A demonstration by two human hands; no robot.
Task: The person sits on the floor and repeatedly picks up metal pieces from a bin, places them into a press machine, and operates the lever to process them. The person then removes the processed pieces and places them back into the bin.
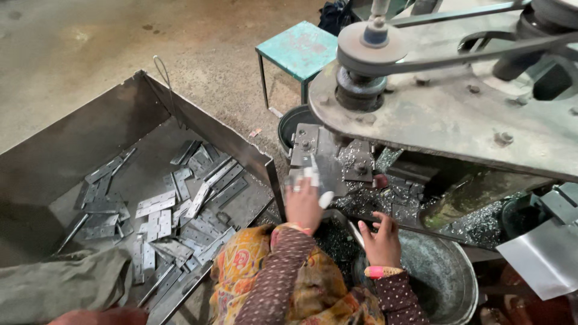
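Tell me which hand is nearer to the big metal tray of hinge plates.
Left. The left hand is up at the machine, just beyond the metal tray corner; the right hand is farther off, over the round metal tub.

Concrete floor (90, 42) under everything – grey, stained, a few dark spots. Sitting on it to my left: big open sheet-metal tray (72, 150), with flat grey hinge plates (156, 204) scattered loose across its bottom, some overlapping. Further out, a small teal metal stool (298, 48) on thin legs. Round dark bucket (295, 123) just beside the stool's legs, partly under the machine. Wide steel basin (445, 283) down at my right – metal shavings heaped near its rim.
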